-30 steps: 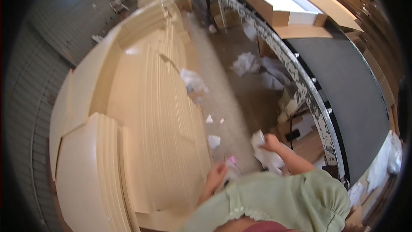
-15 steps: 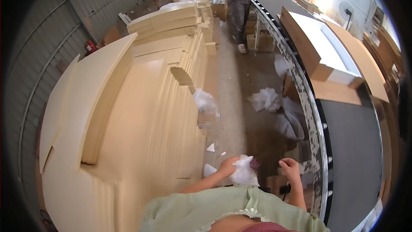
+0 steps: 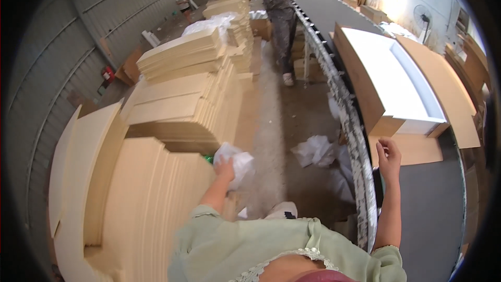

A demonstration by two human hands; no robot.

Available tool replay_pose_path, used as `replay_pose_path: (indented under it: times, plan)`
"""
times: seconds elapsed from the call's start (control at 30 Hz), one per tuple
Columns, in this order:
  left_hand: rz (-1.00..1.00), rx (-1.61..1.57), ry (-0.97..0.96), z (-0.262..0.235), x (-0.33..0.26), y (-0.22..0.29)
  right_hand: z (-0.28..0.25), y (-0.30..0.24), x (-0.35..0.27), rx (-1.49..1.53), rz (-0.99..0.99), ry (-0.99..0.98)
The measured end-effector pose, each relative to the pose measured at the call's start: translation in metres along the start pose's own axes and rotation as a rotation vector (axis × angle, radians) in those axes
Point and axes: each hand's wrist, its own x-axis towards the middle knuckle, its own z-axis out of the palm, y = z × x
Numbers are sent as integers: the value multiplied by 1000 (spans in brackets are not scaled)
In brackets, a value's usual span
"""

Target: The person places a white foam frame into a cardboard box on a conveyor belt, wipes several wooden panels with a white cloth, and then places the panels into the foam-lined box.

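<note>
My left hand (image 3: 225,168) grips a crumpled white plastic sheet (image 3: 239,162) beside a tall stack of flat tan cardboard sheets (image 3: 156,198) on my left. My right hand (image 3: 389,155) is raised over the edge of the grey conveyor belt (image 3: 438,214), fingers loosely curled, holding nothing. Just beyond it lies an open cardboard box (image 3: 391,83) with a white liner, resting on the belt.
More cardboard stacks (image 3: 188,89) run along the left. Crumpled white wrapping (image 3: 314,150) lies on the floor between stacks and conveyor. A person in dark clothes (image 3: 282,15) stands by the belt farther up; another person (image 3: 183,1) is at the far back. A fan (image 3: 424,16) stands right.
The view has lifted up from the floor. My left hand took the white plastic over to the cardboard stack; my right hand let go and rose to the conveyor edge.
</note>
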Motion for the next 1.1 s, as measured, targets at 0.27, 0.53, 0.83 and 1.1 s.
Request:
replay_pose_path:
  times: [0.27, 0.53, 0.83, 1.1]
  plan:
    - [267, 4, -446, 47, 95, 99, 17, 86, 142, -680, -106, 146]
    - [836, -439, -484, 33, 149, 268, 42, 115, 205, -964, 461, -453]
    - [598, -1338, -382, -133, 207, 462, 13, 126, 135, -755, 291, -175]
    - [507, -1562, -576, -184, 159, 497, -85, 41, -65, -601, 465, 77]
